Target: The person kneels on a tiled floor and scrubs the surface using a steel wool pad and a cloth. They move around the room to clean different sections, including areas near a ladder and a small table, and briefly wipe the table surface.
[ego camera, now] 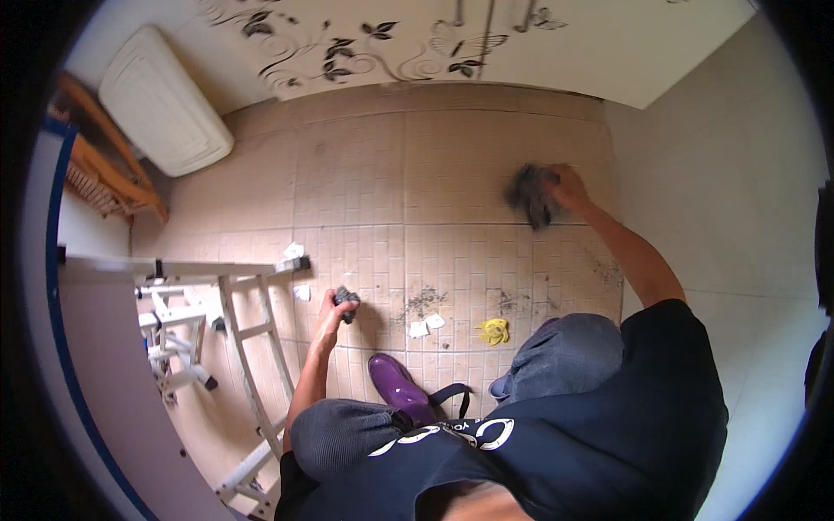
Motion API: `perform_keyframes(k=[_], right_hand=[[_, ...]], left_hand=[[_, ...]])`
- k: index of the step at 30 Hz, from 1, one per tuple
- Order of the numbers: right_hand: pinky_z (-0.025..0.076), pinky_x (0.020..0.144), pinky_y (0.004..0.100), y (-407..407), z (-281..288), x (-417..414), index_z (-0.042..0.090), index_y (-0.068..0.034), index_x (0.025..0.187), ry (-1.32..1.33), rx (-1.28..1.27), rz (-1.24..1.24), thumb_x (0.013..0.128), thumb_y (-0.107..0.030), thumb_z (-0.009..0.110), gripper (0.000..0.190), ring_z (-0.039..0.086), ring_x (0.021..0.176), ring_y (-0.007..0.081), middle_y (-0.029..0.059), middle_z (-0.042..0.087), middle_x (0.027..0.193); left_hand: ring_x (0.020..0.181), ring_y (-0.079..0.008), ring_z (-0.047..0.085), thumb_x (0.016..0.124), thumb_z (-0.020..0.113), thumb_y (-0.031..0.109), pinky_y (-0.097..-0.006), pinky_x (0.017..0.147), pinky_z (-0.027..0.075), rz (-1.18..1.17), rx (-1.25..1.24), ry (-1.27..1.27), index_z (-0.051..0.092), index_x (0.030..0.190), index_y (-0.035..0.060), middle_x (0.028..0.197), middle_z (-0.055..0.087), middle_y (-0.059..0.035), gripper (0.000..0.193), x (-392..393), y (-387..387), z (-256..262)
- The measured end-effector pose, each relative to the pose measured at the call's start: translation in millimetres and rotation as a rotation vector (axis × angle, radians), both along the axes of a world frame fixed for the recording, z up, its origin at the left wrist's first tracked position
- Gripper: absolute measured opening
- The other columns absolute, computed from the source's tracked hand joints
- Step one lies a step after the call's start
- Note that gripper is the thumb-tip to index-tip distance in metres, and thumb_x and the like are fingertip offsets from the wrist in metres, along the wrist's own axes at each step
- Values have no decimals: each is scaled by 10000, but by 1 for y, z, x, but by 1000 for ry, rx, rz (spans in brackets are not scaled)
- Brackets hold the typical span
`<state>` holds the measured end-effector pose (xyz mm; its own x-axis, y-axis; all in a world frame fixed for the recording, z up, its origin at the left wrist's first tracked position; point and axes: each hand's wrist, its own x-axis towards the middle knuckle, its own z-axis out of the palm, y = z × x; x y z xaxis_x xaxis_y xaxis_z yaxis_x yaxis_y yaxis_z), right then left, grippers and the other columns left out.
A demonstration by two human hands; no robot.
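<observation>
My right hand (569, 187) is out ahead on the right, closed on a dark rag (533, 192) over the tan tiled floor (352, 163). Both are blurred, and contact with the tiles cannot be made out. Lower on the left, my left hand (331, 311) grips a small grey crumpled clump (346, 303); its material is unclear. Dark crumbs of dirt (427, 298) are scattered between my hands. Closer to my feet lie white scraps (427, 325) and a crumpled yellow piece (494, 331).
An aluminium ladder (247, 319) stands at left. Behind it are a wooden folding chair (107, 163) and a cream plastic panel (166, 104). A white cabinet (391, 45) with floral decoration spans the far side. A pale wall (710, 195) rises at right. My purple boot (399, 387) is below.
</observation>
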<state>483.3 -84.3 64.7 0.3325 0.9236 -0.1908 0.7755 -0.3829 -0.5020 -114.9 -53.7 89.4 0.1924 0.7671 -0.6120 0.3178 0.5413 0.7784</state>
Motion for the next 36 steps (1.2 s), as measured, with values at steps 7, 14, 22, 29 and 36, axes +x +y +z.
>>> perform_keyframes(k=[7, 14, 22, 29, 36], right_hand=[[404, 990, 564, 45, -18, -24, 530, -219, 1361, -605, -117, -2, 926, -424, 549, 481, 397, 1293, 395, 156, 451, 1391], [431, 908, 498, -61, -13, -82, 574, -140, 1319, -459, -192, 484, 840, -247, 610, 492, 455, 1179, 331, 139, 490, 1311], [388, 946, 495, -88, -11, -96, 591, -21, 1242, -685, -133, 439, 814, -147, 616, 446, 465, 1157, 326, 170, 479, 1270], [450, 871, 490, 35, -23, -32, 653, -63, 1133, -721, -110, 202, 794, -129, 636, 346, 498, 1118, 331, 162, 516, 1256], [445, 899, 480, -80, -15, -77, 629, -93, 1205, -533, -22, 473, 736, -134, 650, 471, 490, 1126, 330, 135, 525, 1233]], left_hand=[[761, -126, 532, 761, 736, 313, -280, 690, 428, -86, -7, 117, 515, 1094, 54, 874, 565, -27, 477, -13, -30, 2], [748, -119, 534, 786, 739, 270, -273, 669, 434, -74, -51, 127, 525, 1061, 56, 869, 574, -26, 409, -17, -44, -18], [766, -108, 530, 808, 738, 239, -264, 673, 436, -140, -25, 69, 514, 1100, 48, 879, 573, -15, 415, 16, -27, -5], [760, -111, 537, 803, 746, 237, -267, 679, 450, -204, 14, 48, 518, 1107, 36, 875, 575, -16, 430, 29, -28, -15], [828, -118, 547, 816, 722, 288, -276, 758, 440, -52, 39, 22, 533, 1131, 54, 952, 594, -30, 436, 12, -29, -3]])
